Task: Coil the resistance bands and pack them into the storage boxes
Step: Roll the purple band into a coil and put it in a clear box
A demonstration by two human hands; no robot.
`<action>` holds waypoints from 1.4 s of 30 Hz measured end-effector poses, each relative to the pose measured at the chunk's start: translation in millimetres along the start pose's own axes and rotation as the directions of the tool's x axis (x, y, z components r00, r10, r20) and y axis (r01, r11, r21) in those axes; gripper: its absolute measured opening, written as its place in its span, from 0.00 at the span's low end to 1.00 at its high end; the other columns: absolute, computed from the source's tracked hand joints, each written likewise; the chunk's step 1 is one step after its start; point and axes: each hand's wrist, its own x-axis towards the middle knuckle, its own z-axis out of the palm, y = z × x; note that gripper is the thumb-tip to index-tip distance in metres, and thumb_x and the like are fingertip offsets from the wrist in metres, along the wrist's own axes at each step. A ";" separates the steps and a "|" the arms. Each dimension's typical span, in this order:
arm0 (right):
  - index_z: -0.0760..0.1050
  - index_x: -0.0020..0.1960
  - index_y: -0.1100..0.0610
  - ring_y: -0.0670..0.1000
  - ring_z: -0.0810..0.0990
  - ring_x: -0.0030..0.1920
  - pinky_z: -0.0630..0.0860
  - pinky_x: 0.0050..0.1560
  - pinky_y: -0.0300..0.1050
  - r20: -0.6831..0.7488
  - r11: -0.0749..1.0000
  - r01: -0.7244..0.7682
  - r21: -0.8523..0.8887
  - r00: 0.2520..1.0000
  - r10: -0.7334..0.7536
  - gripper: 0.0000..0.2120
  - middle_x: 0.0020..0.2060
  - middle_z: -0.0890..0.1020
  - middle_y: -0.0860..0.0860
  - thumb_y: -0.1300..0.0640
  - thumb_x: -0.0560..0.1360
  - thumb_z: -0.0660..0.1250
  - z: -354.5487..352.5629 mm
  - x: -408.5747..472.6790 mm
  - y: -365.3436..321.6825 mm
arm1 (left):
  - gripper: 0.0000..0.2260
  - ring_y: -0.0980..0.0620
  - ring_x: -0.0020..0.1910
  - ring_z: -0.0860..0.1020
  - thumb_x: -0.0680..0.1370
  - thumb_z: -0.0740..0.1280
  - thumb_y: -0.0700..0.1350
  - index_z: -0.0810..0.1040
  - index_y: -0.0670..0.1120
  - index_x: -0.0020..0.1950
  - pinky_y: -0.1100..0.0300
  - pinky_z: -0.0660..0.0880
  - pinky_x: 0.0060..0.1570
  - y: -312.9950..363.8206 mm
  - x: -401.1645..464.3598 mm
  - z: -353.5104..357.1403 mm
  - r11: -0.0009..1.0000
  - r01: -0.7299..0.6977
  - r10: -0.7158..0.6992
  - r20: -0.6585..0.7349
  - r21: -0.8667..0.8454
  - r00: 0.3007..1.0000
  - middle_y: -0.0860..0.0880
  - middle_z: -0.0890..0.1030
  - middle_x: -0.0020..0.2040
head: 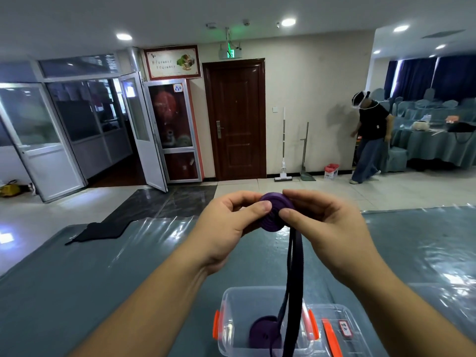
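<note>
While both the left hand (226, 220) and right hand (322, 222) pinch a purple band (277, 212), a shiny blue table (103, 279) lies below, with a brown door (237, 119) at twelve o'clock.

Storage box (231, 305) cut off at bottom edge; band tail (292, 279) runs out of frame.

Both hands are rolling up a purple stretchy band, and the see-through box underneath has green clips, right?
Not quite: the head view shows orange clips on the clear plastic storage box, not green. The rest holds: the left hand and right hand pinch the purple coiled resistance band above that box.
</note>
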 end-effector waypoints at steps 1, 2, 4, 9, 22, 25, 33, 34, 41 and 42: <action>0.83 0.59 0.54 0.47 0.87 0.53 0.82 0.59 0.41 0.002 1.000 -0.004 -0.023 1.000 0.004 0.17 0.50 0.89 0.47 0.65 0.73 0.75 0.0 0.7 0.0 | 0.14 0.48 0.48 0.85 0.72 0.74 0.43 0.84 0.39 0.56 0.58 0.82 0.54 -1.5 0.2 -0.6 1.000 0.008 -0.008 0.002 0.005 1.000 0.39 0.87 0.50; 0.83 0.59 0.54 0.46 0.87 0.53 0.81 0.59 0.40 0.022 0.998 -0.012 -0.068 1.000 0.013 0.16 0.50 0.89 0.46 0.65 0.73 0.75 -1.2 1.5 -1.3 | 0.12 0.48 0.48 0.85 0.73 0.74 0.41 0.84 0.39 0.55 0.58 0.82 0.53 -1.5 0.5 -2.4 0.999 0.017 -0.017 0.011 0.047 1.000 0.40 0.86 0.50; 0.84 0.57 0.50 0.44 0.87 0.52 0.81 0.59 0.40 0.119 0.983 -0.016 -0.184 0.992 0.038 0.15 0.49 0.89 0.44 0.64 0.74 0.75 -5.4 3.7 -5.5 | 0.10 0.47 0.49 0.85 0.76 0.74 0.39 0.84 0.40 0.57 0.58 0.82 0.51 2.1 1.2 -7.4 0.980 0.023 -0.036 0.063 0.197 0.997 0.40 0.86 0.51; 0.84 0.54 0.52 0.48 0.88 0.49 0.84 0.54 0.44 0.141 0.984 0.003 -0.177 0.990 0.023 0.13 0.46 0.89 0.48 0.64 0.71 0.77 -5.5 8.4 -10.6 | 0.09 0.50 0.47 0.86 0.75 0.76 0.41 0.87 0.44 0.55 0.61 0.81 0.48 13.2 3.6 -11.6 0.956 0.001 -0.013 0.041 0.293 0.999 0.43 0.88 0.49; 0.83 0.58 0.53 0.48 0.88 0.51 0.83 0.57 0.42 0.212 0.984 -0.064 -0.168 0.972 0.099 0.17 0.48 0.89 0.48 0.67 0.73 0.75 -8.2 4.9 -5.3 | 0.09 0.43 0.52 0.85 0.74 0.77 0.41 0.87 0.44 0.54 0.51 0.82 0.57 7.8 2.0 -17.0 0.925 -0.008 -0.027 0.085 0.381 0.996 0.44 0.88 0.49; 0.81 0.61 0.52 0.50 0.88 0.52 0.83 0.56 0.43 0.146 0.994 -0.045 -0.098 0.987 0.059 0.21 0.49 0.89 0.49 0.59 0.68 0.77 -6.5 2.8 -4.3 | 0.13 0.42 0.54 0.85 0.72 0.76 0.46 0.87 0.44 0.55 0.49 0.80 0.61 9.2 0.4 -15.3 0.970 -0.007 -0.009 0.067 0.245 0.998 0.42 0.87 0.51; 0.83 0.60 0.53 0.45 0.88 0.51 0.81 0.59 0.40 0.205 0.970 -0.094 -0.226 0.968 0.142 0.18 0.49 0.89 0.45 0.67 0.73 0.75 -8.6 -1.7 -3.0 | 0.10 0.43 0.54 0.85 0.75 0.76 0.43 0.86 0.46 0.57 0.47 0.81 0.60 7.5 -1.8 -21.3 0.922 0.027 -0.080 0.122 0.387 0.989 0.44 0.87 0.51; 0.83 0.59 0.52 0.44 0.88 0.50 0.81 0.58 0.38 0.233 0.958 -0.092 -0.272 0.960 0.158 0.18 0.48 0.89 0.44 0.66 0.73 0.75 -8.9 -0.8 -6.3 | 0.10 0.44 0.52 0.85 0.75 0.77 0.44 0.86 0.48 0.55 0.49 0.82 0.58 10.1 -1.8 -22.3 0.893 0.010 -0.077 0.131 0.450 0.988 0.46 0.88 0.50; 0.81 0.63 0.52 0.49 0.87 0.55 0.82 0.57 0.45 0.118 0.993 -0.044 -0.114 0.991 0.057 0.23 0.52 0.88 0.48 0.55 0.68 0.76 -1.3 -2.8 -0.6 | 0.13 0.50 0.44 0.85 0.69 0.76 0.43 0.86 0.41 0.52 0.61 0.81 0.47 9.2 -1.2 -16.8 0.994 0.049 -0.051 0.015 0.098 0.999 0.42 0.87 0.47; 0.82 0.63 0.52 0.49 0.87 0.56 0.82 0.58 0.45 0.109 0.995 -0.049 -0.083 0.992 0.058 0.22 0.52 0.88 0.48 0.57 0.68 0.76 -0.5 -3.9 0.7 | 0.14 0.50 0.44 0.84 0.69 0.76 0.43 0.86 0.41 0.52 0.60 0.82 0.47 7.8 -2.2 -15.8 0.996 0.071 -0.072 0.015 0.052 0.997 0.42 0.87 0.47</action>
